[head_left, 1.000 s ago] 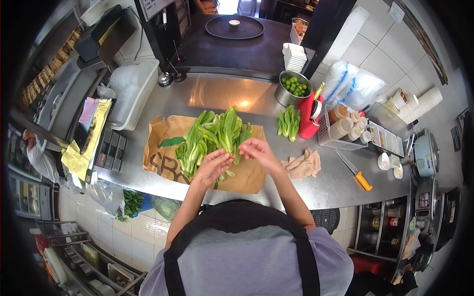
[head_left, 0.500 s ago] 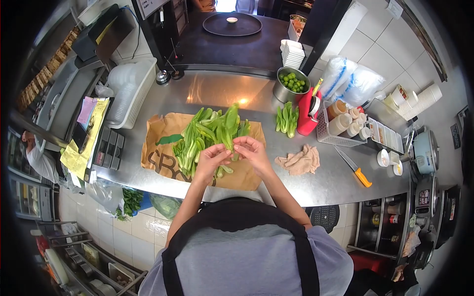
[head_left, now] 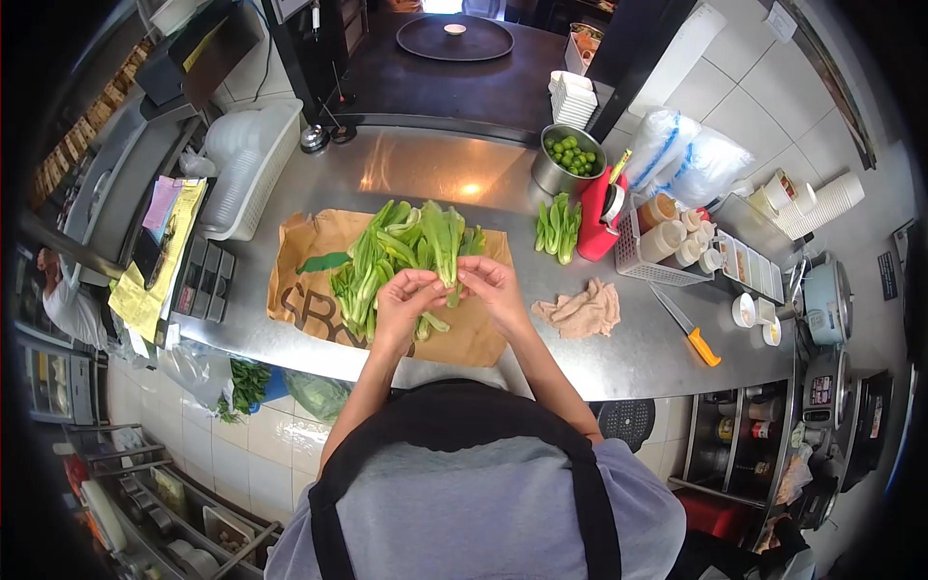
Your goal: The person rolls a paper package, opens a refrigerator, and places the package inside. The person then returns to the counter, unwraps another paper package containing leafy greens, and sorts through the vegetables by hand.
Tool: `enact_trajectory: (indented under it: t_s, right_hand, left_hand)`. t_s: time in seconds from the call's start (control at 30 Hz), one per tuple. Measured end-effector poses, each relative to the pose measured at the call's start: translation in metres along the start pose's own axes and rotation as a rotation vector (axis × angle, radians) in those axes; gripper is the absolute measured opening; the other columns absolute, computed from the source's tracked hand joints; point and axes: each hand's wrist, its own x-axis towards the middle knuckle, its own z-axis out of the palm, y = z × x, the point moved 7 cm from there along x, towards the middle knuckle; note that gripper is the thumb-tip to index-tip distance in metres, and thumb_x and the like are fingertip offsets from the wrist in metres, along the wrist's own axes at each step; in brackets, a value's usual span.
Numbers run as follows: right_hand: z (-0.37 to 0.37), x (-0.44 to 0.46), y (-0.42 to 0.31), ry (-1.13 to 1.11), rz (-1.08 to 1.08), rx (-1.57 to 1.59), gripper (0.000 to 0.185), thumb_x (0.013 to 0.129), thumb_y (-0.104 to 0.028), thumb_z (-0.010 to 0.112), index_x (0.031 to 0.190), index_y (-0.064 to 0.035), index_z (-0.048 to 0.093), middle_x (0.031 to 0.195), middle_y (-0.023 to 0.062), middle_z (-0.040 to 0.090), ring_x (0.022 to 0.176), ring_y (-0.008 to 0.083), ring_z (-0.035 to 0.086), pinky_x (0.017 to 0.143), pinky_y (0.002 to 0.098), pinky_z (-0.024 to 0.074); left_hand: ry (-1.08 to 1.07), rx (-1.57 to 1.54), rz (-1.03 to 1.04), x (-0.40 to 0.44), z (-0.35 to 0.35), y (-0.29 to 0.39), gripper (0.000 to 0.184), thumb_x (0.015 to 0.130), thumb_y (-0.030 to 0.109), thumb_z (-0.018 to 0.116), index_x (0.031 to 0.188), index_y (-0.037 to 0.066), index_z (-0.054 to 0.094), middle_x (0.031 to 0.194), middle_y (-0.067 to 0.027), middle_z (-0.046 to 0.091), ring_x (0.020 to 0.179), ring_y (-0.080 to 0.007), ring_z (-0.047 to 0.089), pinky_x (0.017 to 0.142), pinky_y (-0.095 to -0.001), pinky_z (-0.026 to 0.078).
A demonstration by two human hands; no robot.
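Left hand [head_left: 401, 302] and right hand [head_left: 491, 292] pinched the pale stem of a broad leafy green [head_left: 442, 237] above crinkled brown paper [head_left: 469, 346]; smooth steel worktop [head_left: 633, 362] stretched between crumpled cloth [head_left: 578, 309] and orange-handled knife [head_left: 703, 346]

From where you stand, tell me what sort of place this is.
Probably a restaurant kitchen: a long steel counter bears leafy greens and an orange-handled knife, with a stack of pale cups off to the right.
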Motion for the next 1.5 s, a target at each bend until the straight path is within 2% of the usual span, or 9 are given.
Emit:
enact_trajectory:
  t_s: [0.23, 0.5, 0.73, 0.87, 1.0, 1.13, 1.23, 1.33, 1.5]
  right_hand:
    - [0.001, -0.003, -0.007, -0.014, 0.006, 0.014, 0.019, 0.087, -0.009, 0.058, 0.104, -0.0026, 0.061, 0.092, 0.0024, 0.064, 0.080, 0.0077, 0.058, 0.066, 0.0224, 0.0464]
    - [0.005, -0.004, -0.007, -0.056, 0.039, 0.086, 0.019, 0.083, -0.003, 0.061, 0.101, -0.0021, 0.056, 0.092, 0.0038, 0.063, 0.079, 0.0076, 0.057, 0.065, 0.0218, 0.0459]
    - [0.005, -0.002, -0.006, -0.059, -0.014, 0.063, 0.022, 0.080, 0.002, 0.063, 0.100, -0.0020, 0.055, 0.092, 0.0034, 0.062, 0.082, 0.0086, 0.057, 0.071, 0.0216, 0.0456]
    - [0.010, -0.003, -0.014, -0.034, -0.017, 0.018, 0.028, 0.077, 0.003, 0.065, 0.104, -0.0006, 0.055, 0.090, 0.0025, 0.061, 0.083, 0.0086, 0.058, 0.074, 0.0212, 0.0458]
    - [0.011, -0.005, -0.011, -0.057, 0.045, -0.037, 0.030, 0.076, 0.002, 0.067, 0.105, 0.0004, 0.057, 0.085, 0.0004, 0.059, 0.081, 0.0078, 0.058, 0.073, 0.0208, 0.0469]
    - [0.001, -0.004, 0.004, -0.016, -0.036, -0.070, 0.025, 0.076, 0.000, 0.068, 0.099, -0.0010, 0.058, 0.082, -0.0010, 0.058, 0.077, 0.0065, 0.057, 0.067, 0.0201, 0.0469]
    - [-0.001, -0.004, 0.010, 0.025, -0.074, -0.038, 0.020, 0.077, -0.002, 0.068, 0.095, -0.0028, 0.058, 0.081, -0.0011, 0.058, 0.073, 0.0055, 0.055, 0.064, 0.0197, 0.0457]
    - [0.000, -0.006, 0.002, 0.030, -0.102, -0.024, 0.021, 0.077, -0.002, 0.067, 0.096, -0.0035, 0.058, 0.083, -0.0007, 0.059, 0.073, 0.0055, 0.055, 0.064, 0.0204, 0.0458]
    - [0.001, -0.007, -0.009, 0.044, -0.117, 0.116, 0.022, 0.081, 0.000, 0.063, 0.101, -0.0019, 0.057, 0.097, 0.0042, 0.062, 0.088, 0.0099, 0.057, 0.079, 0.0243, 0.0457]
  left_hand:
    - [-0.009, -0.034, -0.004, -0.001, 0.007, 0.005, 0.040, 0.079, -0.002, 0.063, 0.116, -0.004, 0.051, 0.096, -0.0086, 0.063, 0.081, -0.0130, 0.062, 0.069, -0.0231, 0.052]
    - [0.018, 0.277, 0.219, -0.002, 0.006, 0.011, 0.035, 0.076, -0.004, 0.065, 0.110, 0.001, 0.058, 0.091, -0.0009, 0.060, 0.082, -0.0059, 0.059, 0.063, -0.0184, 0.048]
    - [0.046, 0.362, 0.262, -0.003, 0.009, 0.019, 0.029, 0.076, 0.001, 0.068, 0.104, 0.001, 0.061, 0.092, -0.0023, 0.059, 0.081, -0.0060, 0.057, 0.059, -0.0180, 0.049]
    - [0.095, 0.419, 0.263, -0.003, 0.008, 0.022, 0.023, 0.075, 0.004, 0.070, 0.097, 0.002, 0.062, 0.084, -0.0004, 0.061, 0.073, -0.0053, 0.057, 0.056, -0.0175, 0.047]
    - [0.094, 0.380, 0.256, -0.005, 0.008, 0.024, 0.019, 0.075, 0.003, 0.068, 0.093, 0.002, 0.062, 0.078, 0.0006, 0.062, 0.071, -0.0047, 0.058, 0.056, -0.0178, 0.046]
    - [0.077, 0.214, 0.241, 0.001, -0.004, 0.006, 0.015, 0.076, -0.002, 0.066, 0.090, 0.001, 0.059, 0.079, -0.0002, 0.062, 0.072, -0.0048, 0.059, 0.060, -0.0182, 0.047]
    - [0.056, 0.113, 0.221, 0.003, -0.005, 0.005, 0.012, 0.078, -0.006, 0.061, 0.089, -0.001, 0.056, 0.082, -0.0052, 0.063, 0.073, -0.0095, 0.061, 0.066, -0.0225, 0.052]
    - [0.080, 0.096, 0.185, 0.001, -0.004, 0.007, 0.012, 0.079, -0.006, 0.060, 0.090, -0.003, 0.057, 0.086, -0.0094, 0.064, 0.076, -0.0123, 0.062, 0.068, -0.0248, 0.053]
    - [0.113, 0.015, 0.169, 0.000, 0.001, 0.009, 0.015, 0.080, -0.005, 0.061, 0.094, -0.003, 0.058, 0.090, -0.0114, 0.065, 0.079, -0.0141, 0.063, 0.072, -0.0272, 0.054]
